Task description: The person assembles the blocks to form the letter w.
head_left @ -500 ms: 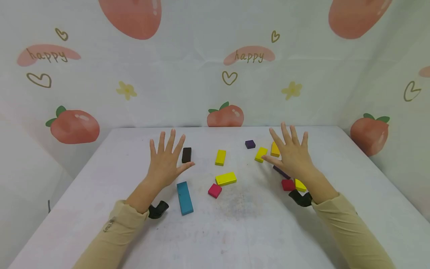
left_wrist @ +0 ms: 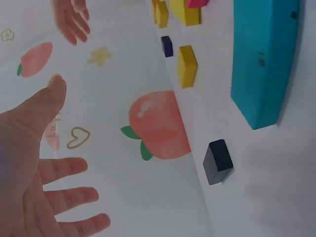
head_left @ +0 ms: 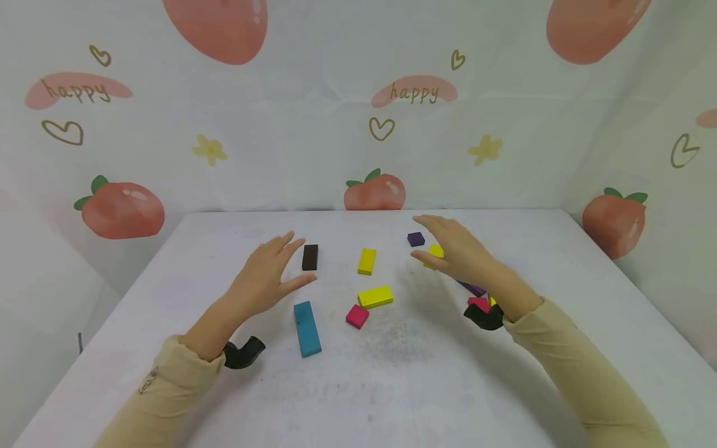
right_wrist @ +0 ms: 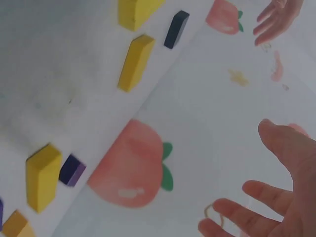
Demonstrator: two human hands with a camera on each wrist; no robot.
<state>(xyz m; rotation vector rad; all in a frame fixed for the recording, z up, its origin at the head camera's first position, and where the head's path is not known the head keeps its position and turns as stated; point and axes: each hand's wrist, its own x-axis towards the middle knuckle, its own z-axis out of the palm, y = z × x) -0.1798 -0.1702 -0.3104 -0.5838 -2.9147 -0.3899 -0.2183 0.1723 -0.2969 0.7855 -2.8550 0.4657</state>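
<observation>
My left hand (head_left: 254,280) hovers over the left of the table with fingers apart, holding nothing. Closest to it are a black block (head_left: 310,257) and a long blue block (head_left: 307,328). Fingers extended, my right hand (head_left: 456,249) is raised over the right-hand blocks and grips nothing. It partly covers a yellow block (head_left: 435,252); a small purple block (head_left: 416,239) lies just beyond. Below the right wrist are a long purple block (head_left: 472,288) and a red block (head_left: 478,304), partly covered. In the right wrist view, an orange block (right_wrist: 18,224) shows at the lower left.
Between the hands lie two yellow blocks (head_left: 366,261) and a red block (head_left: 357,316) on the white table (head_left: 336,398). A black curved piece (head_left: 244,353) sits at the left wrist, another (head_left: 484,317) at the right. A fruit-print curtain (head_left: 302,137) hangs behind.
Both hands have turned from palms-down with fingers spread wide to a more sideways pose. The left hand has shifted left and the right hand left, now hiding the orange block in the head view.
</observation>
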